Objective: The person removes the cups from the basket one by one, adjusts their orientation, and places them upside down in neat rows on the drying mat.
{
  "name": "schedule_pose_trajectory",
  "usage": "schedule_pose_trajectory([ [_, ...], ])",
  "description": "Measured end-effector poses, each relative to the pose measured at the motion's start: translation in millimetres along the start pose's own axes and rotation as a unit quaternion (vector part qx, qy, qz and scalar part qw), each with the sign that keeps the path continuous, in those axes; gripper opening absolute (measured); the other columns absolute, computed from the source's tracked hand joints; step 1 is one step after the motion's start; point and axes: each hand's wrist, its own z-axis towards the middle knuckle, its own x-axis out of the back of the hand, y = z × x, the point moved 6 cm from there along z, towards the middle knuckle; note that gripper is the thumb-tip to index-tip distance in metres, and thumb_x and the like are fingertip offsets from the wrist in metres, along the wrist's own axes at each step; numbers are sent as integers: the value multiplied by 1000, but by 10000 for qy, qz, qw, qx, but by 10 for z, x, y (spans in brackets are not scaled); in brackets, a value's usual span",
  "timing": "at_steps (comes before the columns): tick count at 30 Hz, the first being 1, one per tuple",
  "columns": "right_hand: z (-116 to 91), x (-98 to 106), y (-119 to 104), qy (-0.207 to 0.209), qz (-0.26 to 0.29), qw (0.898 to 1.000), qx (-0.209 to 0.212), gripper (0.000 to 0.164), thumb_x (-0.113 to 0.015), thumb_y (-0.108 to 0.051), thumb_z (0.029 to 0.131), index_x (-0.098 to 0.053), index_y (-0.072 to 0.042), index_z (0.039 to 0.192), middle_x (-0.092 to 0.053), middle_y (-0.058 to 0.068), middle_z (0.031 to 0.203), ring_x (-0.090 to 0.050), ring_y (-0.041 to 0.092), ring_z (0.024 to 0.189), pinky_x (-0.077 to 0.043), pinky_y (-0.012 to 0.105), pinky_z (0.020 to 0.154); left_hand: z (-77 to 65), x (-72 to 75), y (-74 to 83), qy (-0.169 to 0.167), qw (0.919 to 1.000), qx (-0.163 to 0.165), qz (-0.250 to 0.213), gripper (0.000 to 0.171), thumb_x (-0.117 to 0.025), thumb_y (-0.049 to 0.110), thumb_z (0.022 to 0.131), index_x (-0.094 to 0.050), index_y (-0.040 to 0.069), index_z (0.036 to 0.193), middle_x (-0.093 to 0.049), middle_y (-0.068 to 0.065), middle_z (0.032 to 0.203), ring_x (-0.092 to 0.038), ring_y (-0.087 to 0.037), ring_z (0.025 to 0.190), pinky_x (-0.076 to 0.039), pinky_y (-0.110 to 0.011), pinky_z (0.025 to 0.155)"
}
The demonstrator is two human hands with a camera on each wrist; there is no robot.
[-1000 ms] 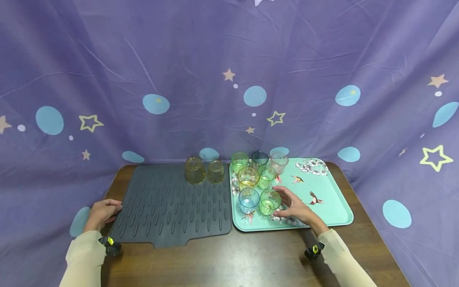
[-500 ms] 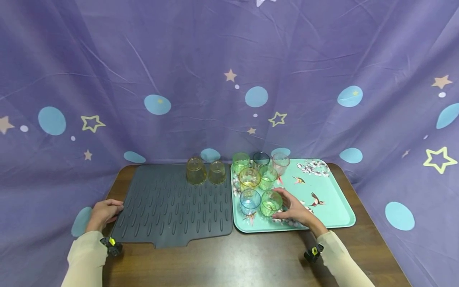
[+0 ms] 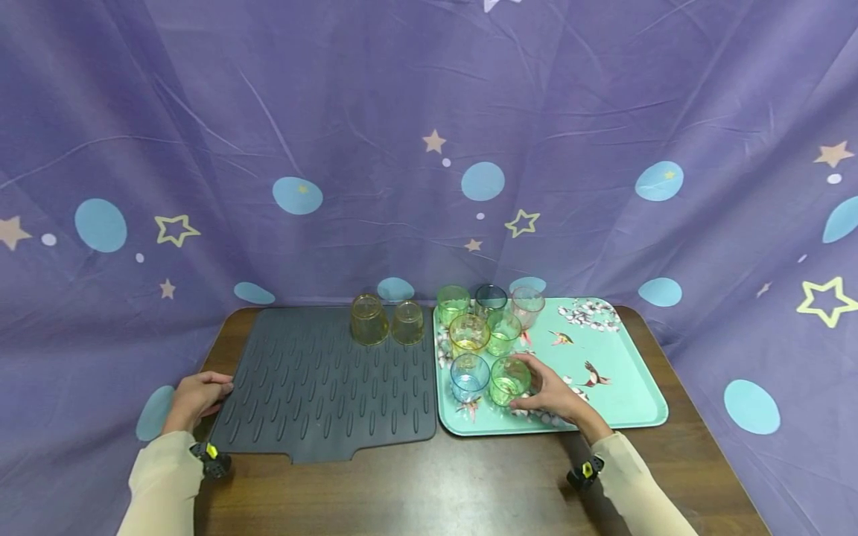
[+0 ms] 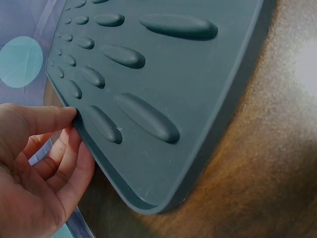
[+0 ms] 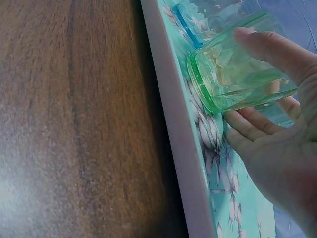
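At the left edge of the dark grey draining mat (image 3: 328, 387), my left hand (image 3: 194, 398) pinches the rim, thumb on top and fingers below, as the left wrist view shows. My right hand (image 3: 553, 391) curls round a clear green glass (image 3: 509, 381) standing upright on the mint tray (image 3: 623, 402). In the right wrist view the thumb (image 5: 267, 47) presses against its side, with the other fingers partly behind it. A blue glass (image 3: 469, 378) stands immediately left of it. Behind are a yellow glass (image 3: 468, 335) and another green glass (image 3: 503, 333).
Two amber glasses (image 3: 369, 321) sit upside down at the mat's back right. A green, a dark (image 3: 491, 300) and a pink glass (image 3: 528, 307) line the tray's back. The wooden table (image 3: 402, 491) shows in front; a purple curtain (image 3: 375, 149) hangs behind.
My right hand has closed slightly in on the green glass, its thumb now against it. The left hand stays at the mat's edge. The whole head view has shifted slightly.
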Motion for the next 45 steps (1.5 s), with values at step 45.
schedule_pose_trajectory([
  [45, -159, 236, -167, 137, 1289, 9896, 620, 77, -68, 9, 89, -27, 6, 154, -46, 25, 142, -60, 17, 123, -59, 32, 91, -40, -3, -11, 55, 9998, 196, -68, 31, -67, 6, 91, -65, -11, 117, -69, -19, 106, -60, -8, 78, -59, -28, 65],
])
